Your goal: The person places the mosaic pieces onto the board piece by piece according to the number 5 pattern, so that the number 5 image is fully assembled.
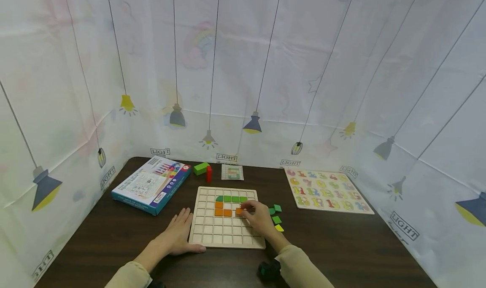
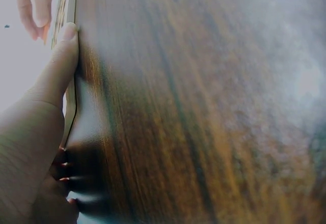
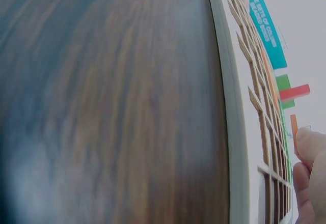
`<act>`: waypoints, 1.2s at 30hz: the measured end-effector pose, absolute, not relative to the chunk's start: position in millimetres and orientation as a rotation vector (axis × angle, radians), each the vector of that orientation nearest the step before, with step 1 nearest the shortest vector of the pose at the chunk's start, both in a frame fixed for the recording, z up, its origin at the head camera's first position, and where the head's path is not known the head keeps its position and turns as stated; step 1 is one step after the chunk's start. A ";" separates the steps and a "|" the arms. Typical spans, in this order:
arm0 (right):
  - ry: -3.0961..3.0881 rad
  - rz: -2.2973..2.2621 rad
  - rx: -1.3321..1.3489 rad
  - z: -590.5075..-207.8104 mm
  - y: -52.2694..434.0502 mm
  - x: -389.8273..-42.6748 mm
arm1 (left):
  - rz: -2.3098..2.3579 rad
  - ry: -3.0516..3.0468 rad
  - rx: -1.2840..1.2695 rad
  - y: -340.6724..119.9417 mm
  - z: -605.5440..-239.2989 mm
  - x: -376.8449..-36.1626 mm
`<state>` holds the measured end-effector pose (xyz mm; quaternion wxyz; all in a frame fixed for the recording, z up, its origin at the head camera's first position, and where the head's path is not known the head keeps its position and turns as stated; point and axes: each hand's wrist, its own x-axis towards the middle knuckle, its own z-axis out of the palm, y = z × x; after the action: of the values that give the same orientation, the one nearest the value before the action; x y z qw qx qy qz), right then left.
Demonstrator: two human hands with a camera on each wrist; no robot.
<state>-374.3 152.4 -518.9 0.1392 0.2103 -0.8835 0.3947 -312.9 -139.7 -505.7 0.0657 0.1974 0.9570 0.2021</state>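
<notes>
A pale wooden grid board [image 1: 212,233] lies on the dark table. In its upper rows sit green blocks [image 1: 231,199] and orange blocks [image 1: 222,209]. My right hand [image 1: 256,217] reaches over the board and pinches an orange block [image 1: 239,211] at a cell beside the other orange ones; the right wrist view shows that orange block [image 3: 294,128] at my fingertips [image 3: 311,147]. My left hand [image 1: 178,235] lies flat on the table against the board's left edge, thumb [image 2: 60,63] along the board's front edge [image 2: 69,102].
Loose green pieces [image 1: 276,214] and a yellow piece [image 1: 279,228] lie right of the board. Behind it are a pattern card [image 1: 232,172], a green block [image 1: 201,168] and a red block [image 1: 209,174]. A blue game box [image 1: 152,185] sits left, a number puzzle [image 1: 326,191] right.
</notes>
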 end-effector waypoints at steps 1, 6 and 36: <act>-2.556 1.139 0.610 -519.3 150.8 -374.3 | 0.610 2.887 0.594 -139.6 -506.4 -313.2; -2.567 1.124 0.620 -520.1 145.8 -373.7 | 0.606 2.892 0.596 -139.6 -508.1 -314.2; -2.549 1.057 0.635 -519.2 140.1 -371.3 | 0.596 2.898 0.595 -139.8 -507.7 -314.6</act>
<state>-371.3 140.1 -519.2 0.1542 0.2215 -0.8895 0.3687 -314.6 -139.8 -507.7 0.0620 0.1967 0.9584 0.1973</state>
